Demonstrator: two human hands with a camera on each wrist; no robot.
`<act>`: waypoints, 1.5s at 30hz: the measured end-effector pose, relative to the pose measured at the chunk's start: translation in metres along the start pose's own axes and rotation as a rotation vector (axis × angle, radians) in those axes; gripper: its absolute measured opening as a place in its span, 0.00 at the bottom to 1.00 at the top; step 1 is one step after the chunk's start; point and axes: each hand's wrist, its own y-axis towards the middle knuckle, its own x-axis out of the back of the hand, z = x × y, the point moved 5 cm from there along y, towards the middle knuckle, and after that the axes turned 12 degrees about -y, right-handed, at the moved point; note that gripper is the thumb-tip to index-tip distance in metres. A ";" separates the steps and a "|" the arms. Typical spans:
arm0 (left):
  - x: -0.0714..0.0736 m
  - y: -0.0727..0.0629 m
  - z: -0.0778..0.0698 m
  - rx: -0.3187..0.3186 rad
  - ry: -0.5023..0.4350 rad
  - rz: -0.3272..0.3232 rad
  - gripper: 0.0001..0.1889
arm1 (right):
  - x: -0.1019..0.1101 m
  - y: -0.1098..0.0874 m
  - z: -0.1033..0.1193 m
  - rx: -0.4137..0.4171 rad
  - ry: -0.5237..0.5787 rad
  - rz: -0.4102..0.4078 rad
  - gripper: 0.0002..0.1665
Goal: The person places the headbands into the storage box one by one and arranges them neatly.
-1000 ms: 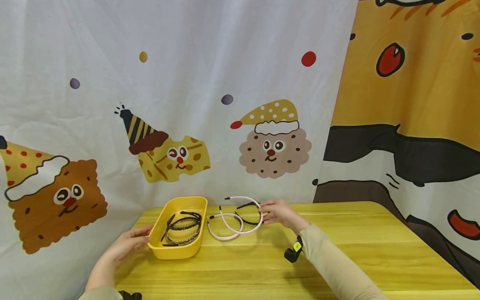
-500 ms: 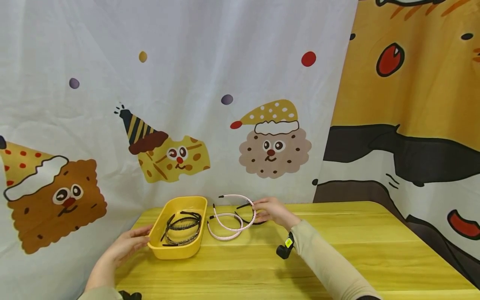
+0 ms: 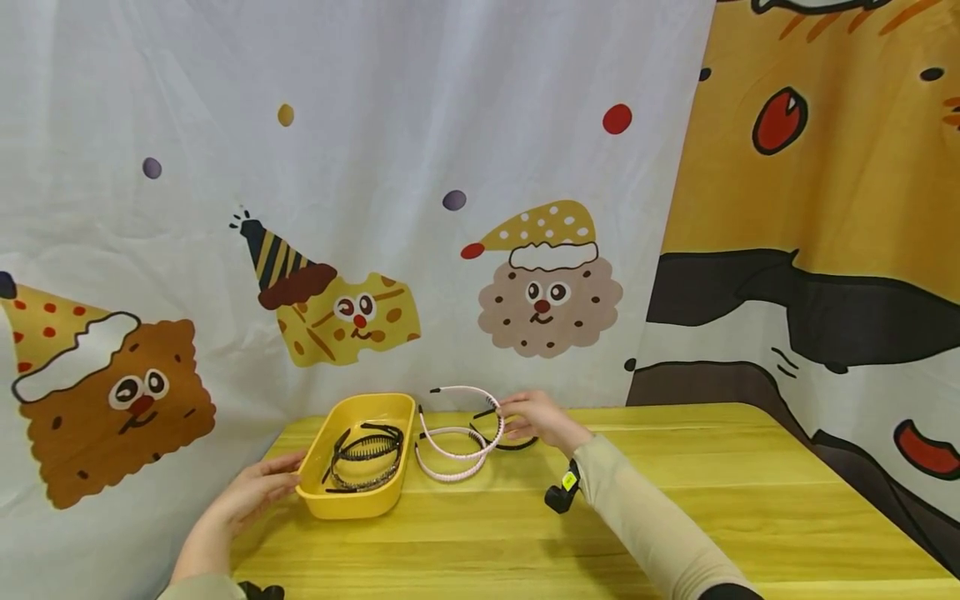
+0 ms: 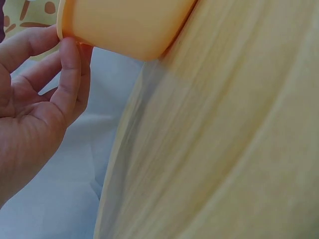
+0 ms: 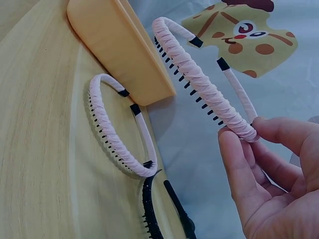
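Observation:
My right hand pinches a pink wrapped headband with black comb teeth between thumb and fingertips, holding it raised. Beneath it on the table lies a second pink headband, and a black toothed headband overlaps its end. At the left, my left hand grips the rim of a yellow plastic basket at its near left side, thumb and fingers at the edge. Inside the basket are several dark headbands, partly overlapping one another.
The wood-grain table runs back to a hanging cloth printed with cartoon snacks. Each wrist wears a black camera; the right camera hangs over the table.
My right hand has moved left with the pink headband, bringing it over the second pink one and uncovering more of the black headband. The left hand and basket stay in place.

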 end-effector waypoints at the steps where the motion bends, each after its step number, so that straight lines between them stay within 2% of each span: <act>1: 0.000 0.000 0.000 0.000 -0.004 -0.005 0.35 | -0.001 0.001 0.000 0.002 -0.002 0.000 0.22; 16: -0.004 -0.004 -0.005 0.009 -0.005 -0.003 0.34 | -0.018 0.006 0.006 0.023 0.021 0.036 0.25; 22: -0.003 -0.003 -0.003 0.002 -0.008 -0.002 0.34 | -0.025 0.009 0.008 0.020 0.020 0.042 0.22; 30: -0.002 -0.003 -0.001 -0.008 -0.011 0.019 0.35 | -0.037 0.013 0.015 0.018 0.018 0.061 0.23; 37: -0.001 -0.002 -0.002 -0.006 -0.006 0.006 0.35 | -0.046 0.017 0.021 0.015 0.026 0.087 0.23; 45: -0.002 -0.003 -0.003 -0.005 -0.002 0.016 0.35 | -0.054 0.015 0.031 0.029 -0.001 0.080 0.21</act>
